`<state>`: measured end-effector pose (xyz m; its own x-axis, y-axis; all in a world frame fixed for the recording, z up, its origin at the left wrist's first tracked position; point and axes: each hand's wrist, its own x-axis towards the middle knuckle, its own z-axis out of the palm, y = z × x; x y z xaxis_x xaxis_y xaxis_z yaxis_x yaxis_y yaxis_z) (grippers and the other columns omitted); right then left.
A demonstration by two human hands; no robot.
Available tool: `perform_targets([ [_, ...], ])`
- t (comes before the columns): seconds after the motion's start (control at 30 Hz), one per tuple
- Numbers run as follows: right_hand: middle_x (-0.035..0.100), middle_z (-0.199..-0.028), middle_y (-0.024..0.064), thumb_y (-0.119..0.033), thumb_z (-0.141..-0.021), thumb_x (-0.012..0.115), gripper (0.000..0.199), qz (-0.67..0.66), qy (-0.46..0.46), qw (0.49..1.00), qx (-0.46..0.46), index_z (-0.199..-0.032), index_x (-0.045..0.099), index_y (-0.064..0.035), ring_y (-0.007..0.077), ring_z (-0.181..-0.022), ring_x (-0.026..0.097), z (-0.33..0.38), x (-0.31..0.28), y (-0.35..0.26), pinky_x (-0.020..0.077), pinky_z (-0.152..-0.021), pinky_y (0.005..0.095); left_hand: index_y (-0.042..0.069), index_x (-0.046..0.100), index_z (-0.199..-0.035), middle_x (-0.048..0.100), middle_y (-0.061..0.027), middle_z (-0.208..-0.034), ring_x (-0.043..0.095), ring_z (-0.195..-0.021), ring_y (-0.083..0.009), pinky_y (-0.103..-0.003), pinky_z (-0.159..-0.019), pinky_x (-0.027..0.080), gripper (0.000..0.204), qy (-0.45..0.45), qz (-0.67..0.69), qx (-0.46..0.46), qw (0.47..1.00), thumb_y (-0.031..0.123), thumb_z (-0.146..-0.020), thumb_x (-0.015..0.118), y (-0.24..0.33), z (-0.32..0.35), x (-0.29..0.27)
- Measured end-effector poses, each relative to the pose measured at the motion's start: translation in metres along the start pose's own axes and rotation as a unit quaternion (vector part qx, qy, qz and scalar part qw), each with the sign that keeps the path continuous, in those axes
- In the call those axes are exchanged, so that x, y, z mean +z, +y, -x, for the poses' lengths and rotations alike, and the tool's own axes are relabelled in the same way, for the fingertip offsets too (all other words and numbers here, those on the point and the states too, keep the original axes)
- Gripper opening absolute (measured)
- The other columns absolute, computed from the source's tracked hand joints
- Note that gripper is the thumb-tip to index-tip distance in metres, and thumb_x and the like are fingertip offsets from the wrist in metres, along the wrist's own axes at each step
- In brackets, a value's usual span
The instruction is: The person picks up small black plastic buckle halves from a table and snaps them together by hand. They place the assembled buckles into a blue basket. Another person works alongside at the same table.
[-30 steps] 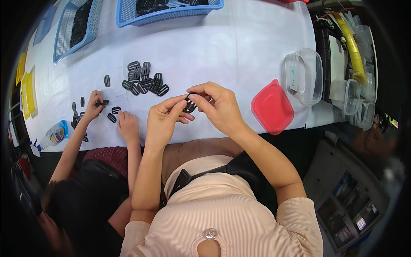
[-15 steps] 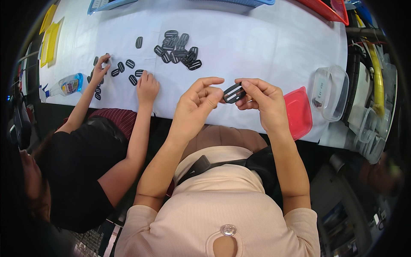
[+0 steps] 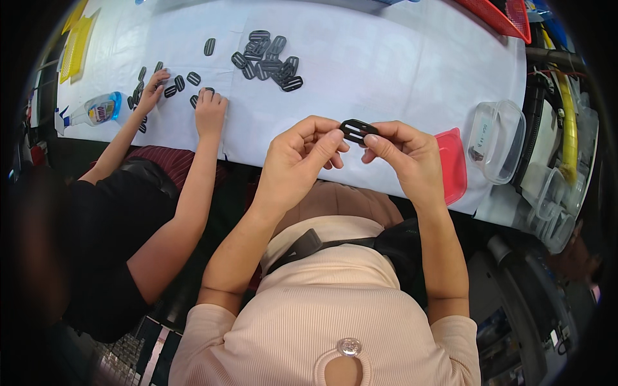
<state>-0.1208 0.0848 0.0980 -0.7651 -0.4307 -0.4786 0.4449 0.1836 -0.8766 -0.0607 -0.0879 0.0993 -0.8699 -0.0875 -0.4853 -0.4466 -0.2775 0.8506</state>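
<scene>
Slide buckle (image 3: 358,131) has swung round since the previous frame: its long axis ran up to the right, now it slopes down to the right, and the left fingers have closed in on its near end. Head view: black, elongated, slotted buckle is held just right of frame centre, raised in front of the white table cover (image 3: 380,71). Left hand (image 3: 301,147) pinches the buckle's left end between thumb and index finger, other fingers loosely curled. Right hand (image 3: 411,156) pinches the right end, thumb across the lower edge, fingers behind; both pinches are closed down to the buckle's thickness. Heap of similar black buckles (image 3: 270,66) overlaps at upper centre-left, well apart from the hands; single buckle (image 3: 209,47) lies left of it. Co-worker at left: one hand (image 3: 152,91) near scattered buckles (image 3: 179,83), fingers partly spread; other hand (image 3: 211,113) has fingertips down over a buckle, exact grip can't tell. Spray bottle (image 3: 98,109) with blue liquid lies on its side, left of frame. Red plastic lid (image 3: 453,167) sits right of the right hand, partly behind it; clear plastic container (image 3: 496,143) just beside the lid. Red basket (image 3: 501,18) cut off at upper right, yellow tray (image 3: 76,50) at upper left.
</scene>
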Motion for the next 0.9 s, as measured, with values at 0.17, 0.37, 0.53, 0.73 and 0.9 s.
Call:
perform_targets([
  [0.17,0.065,-0.086,0.0119,-0.017,-0.091,0.054,0.027,-0.149,-0.022,0.982,0.115,-0.103,0.062,0.0060,0.0164,-0.069,0.064,0.004,-0.005,-0.008,0.0527,-0.068,0.0267,0.000,0.060,-0.088,0.063,-0.0053,-0.074,0.058,-0.061,-0.0089,-0.021,-0.056,0.044,0.017,-0.002,-0.006,-0.034,0.999,0.016,-0.091,0.056,0.000,-0.005,0.000],
  [0.37,0.065,-0.087,0.0128,-0.022,-0.093,0.051,0.032,-0.168,-0.030,0.976,0.138,-0.105,0.061,0.0060,0.0178,-0.070,0.065,0.001,-0.013,-0.009,0.0535,-0.067,0.0276,0.000,0.060,-0.084,0.062,-0.0055,-0.072,0.057,-0.058,-0.0089,-0.021,-0.054,0.044,0.018,-0.010,0.033,-0.056,0.998,0.016,-0.091,0.055,-0.002,-0.014,0.003],
  [0.53,0.065,-0.088,0.0129,-0.022,-0.093,0.051,0.032,-0.171,-0.027,0.973,0.154,-0.104,0.061,0.0059,0.0173,-0.070,0.065,-0.004,-0.018,-0.007,0.0537,-0.067,0.0274,0.000,0.060,-0.082,0.062,-0.0058,-0.071,0.057,-0.058,-0.0088,-0.021,-0.054,0.044,0.020,-0.009,0.041,-0.062,0.997,0.017,-0.092,0.055,0.002,-0.022,0.008],
  [0.73,0.065,-0.087,0.0131,-0.022,-0.093,0.051,0.031,-0.172,-0.026,0.970,0.172,-0.104,0.061,0.0061,0.0173,-0.069,0.066,-0.016,-0.021,-0.007,0.0538,-0.067,0.0272,0.000,0.060,-0.083,0.062,-0.0059,-0.073,0.057,-0.058,-0.0089,-0.022,-0.056,0.045,0.023,0.006,-0.004,-0.057,0.998,0.020,-0.093,0.053,0.001,-0.035,0.007],
  [0.9,0.065,-0.090,0.0132,-0.021,-0.092,0.051,0.031,-0.194,0.020,0.964,0.180,-0.102,0.061,0.0064,0.0186,-0.075,0.066,-0.029,-0.007,-0.006,0.0539,-0.072,0.0284,-0.002,0.053,-0.115,0.063,-0.0115,-0.098,0.058,-0.085,-0.0123,-0.026,-0.074,0.047,0.027,0.066,-0.057,0.026,0.996,0.015,-0.093,0.050,-0.006,-0.047,0.014],
])
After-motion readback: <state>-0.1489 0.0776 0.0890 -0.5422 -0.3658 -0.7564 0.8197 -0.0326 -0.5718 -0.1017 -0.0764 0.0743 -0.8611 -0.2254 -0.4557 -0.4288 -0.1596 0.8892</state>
